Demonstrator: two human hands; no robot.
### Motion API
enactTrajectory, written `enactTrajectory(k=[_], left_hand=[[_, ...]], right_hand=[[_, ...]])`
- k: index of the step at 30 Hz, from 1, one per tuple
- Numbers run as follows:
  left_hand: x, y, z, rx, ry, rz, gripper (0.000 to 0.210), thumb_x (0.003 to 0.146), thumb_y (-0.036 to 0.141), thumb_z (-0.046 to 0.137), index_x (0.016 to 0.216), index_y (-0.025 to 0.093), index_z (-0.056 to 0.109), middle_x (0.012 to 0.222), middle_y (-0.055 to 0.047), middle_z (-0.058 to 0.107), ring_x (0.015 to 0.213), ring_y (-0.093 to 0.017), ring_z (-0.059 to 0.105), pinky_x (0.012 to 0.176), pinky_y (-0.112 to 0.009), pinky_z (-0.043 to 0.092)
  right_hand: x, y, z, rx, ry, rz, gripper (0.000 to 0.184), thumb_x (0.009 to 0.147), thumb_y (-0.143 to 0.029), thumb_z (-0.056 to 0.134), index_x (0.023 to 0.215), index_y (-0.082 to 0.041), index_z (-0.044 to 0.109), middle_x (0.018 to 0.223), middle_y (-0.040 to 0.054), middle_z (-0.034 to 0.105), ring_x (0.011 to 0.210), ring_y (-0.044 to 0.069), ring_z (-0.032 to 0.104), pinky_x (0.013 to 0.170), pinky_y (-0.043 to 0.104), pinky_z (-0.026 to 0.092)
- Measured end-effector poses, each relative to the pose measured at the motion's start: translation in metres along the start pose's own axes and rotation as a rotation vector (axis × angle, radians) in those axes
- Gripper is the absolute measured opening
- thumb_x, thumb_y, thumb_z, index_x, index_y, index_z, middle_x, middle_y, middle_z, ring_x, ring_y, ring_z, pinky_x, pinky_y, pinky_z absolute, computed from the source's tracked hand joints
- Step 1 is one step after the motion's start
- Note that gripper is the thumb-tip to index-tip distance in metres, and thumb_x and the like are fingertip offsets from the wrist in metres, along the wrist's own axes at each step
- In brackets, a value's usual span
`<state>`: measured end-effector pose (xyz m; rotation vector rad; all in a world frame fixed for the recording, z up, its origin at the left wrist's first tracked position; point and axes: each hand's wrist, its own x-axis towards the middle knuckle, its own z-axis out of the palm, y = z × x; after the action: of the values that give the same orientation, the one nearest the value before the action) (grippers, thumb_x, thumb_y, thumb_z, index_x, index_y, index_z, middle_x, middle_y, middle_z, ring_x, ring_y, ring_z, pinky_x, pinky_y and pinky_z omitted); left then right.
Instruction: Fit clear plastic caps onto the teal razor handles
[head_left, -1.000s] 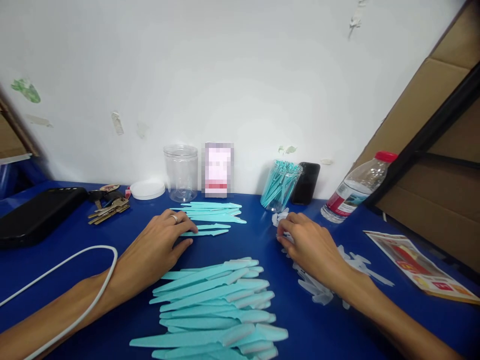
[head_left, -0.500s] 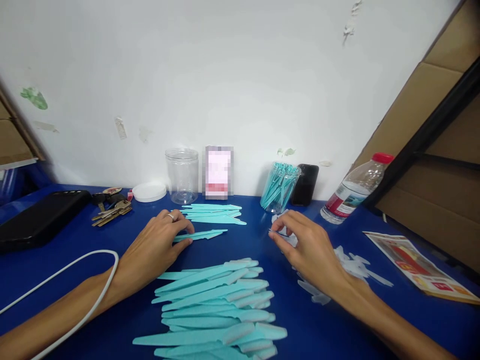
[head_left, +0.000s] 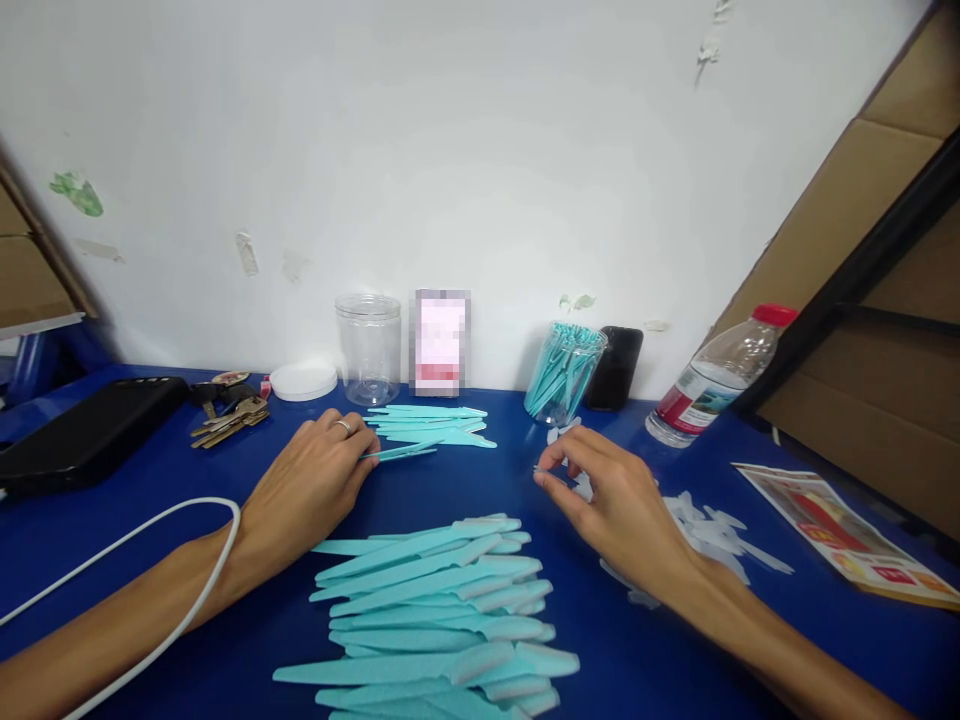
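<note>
Pinching a few turquoise blades (head_left: pixel 405 452) in left hand (head_left: pixel 322 460) and a pale sliver (head_left: pixel 537 468) in right hand (head_left: pixel 611 485).
With left forearm slanting in from near left corner, palm down, fingers closed on the blades just short of the flat row (head_left: pixel 427 425); with right forearm in from near right corner, thumb and forefinger almost meeting, sliver too small to identify. On the blue table (head_left: pixel 450 490), along back edge by white wall (head_left: pixel 480 150): lid (head_left: pixel 303 381), see-through jar (head_left: pixel 369 350), filled jar (head_left: pixel 566 370), dark phone (head_left: pixel 615 368), bottle (head_left: pixel 712 385). Room to move between hands, bounded by flat row behind, spread pile (head_left: pixel 442 610) toward near edge, translucent pieces (head_left: pixel 709 530) and leaflet (head_left: pixel 840 525) toward right edge; cable (head_left: pixel 225 555) looped across left forearm.
</note>
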<state>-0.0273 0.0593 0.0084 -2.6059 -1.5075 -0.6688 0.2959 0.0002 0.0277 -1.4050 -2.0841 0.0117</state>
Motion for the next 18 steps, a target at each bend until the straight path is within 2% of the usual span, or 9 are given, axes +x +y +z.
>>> enactTrajectory(k=[8, 14, 16, 18], left_hand=[[0.002, 0.000, -0.006, 0.014, 0.164, 0.011, 0.024, 0.103, 0.032, 0.042, 0.092, 0.022, 0.061, 0.095, -0.010, 0.067, 0.095, -0.033, 0.061, 0.080, -0.043, 0.044], [-0.015, 0.021, -0.009, -0.075, 0.189, 0.124, 0.019, 0.110, 0.030, 0.039, 0.106, 0.022, 0.056, 0.091, -0.003, 0.066, 0.077, -0.023, 0.063, 0.069, -0.035, 0.045], [-0.022, 0.031, -0.009, -0.093, 0.173, 0.170, 0.017, 0.111, 0.027, 0.039, 0.110, 0.023, 0.055, 0.093, -0.002, 0.066, 0.076, -0.021, 0.064, 0.066, -0.033, 0.045], [-0.028, 0.042, -0.011, -0.093, 0.167, 0.199, 0.014, 0.110, 0.024, 0.040, 0.110, 0.024, 0.054, 0.096, -0.003, 0.066, 0.077, -0.021, 0.065, 0.064, -0.033, 0.044]], right_hand=[[-0.001, -0.004, -0.003, 0.129, 0.009, 0.035, 0.010, 0.098, -0.024, 0.059, 0.088, -0.022, 0.063, 0.085, 0.0043, 0.069, 0.077, 0.023, 0.064, 0.064, 0.032, 0.043], [0.000, -0.009, -0.004, 0.221, 0.016, 0.053, 0.012, 0.099, -0.027, 0.059, 0.088, -0.022, 0.062, 0.079, 0.0007, 0.068, 0.070, 0.017, 0.061, 0.060, 0.028, 0.043], [0.001, -0.013, -0.005, 0.367, -0.013, 0.131, 0.014, 0.097, -0.031, 0.064, 0.087, -0.022, 0.067, 0.078, 0.0002, 0.067, 0.069, 0.017, 0.060, 0.059, 0.027, 0.044], [0.002, -0.016, -0.006, 0.590, -0.079, 0.270, 0.018, 0.093, -0.039, 0.071, 0.087, -0.022, 0.073, 0.078, 0.0004, 0.066, 0.064, 0.015, 0.057, 0.054, 0.027, 0.045]])
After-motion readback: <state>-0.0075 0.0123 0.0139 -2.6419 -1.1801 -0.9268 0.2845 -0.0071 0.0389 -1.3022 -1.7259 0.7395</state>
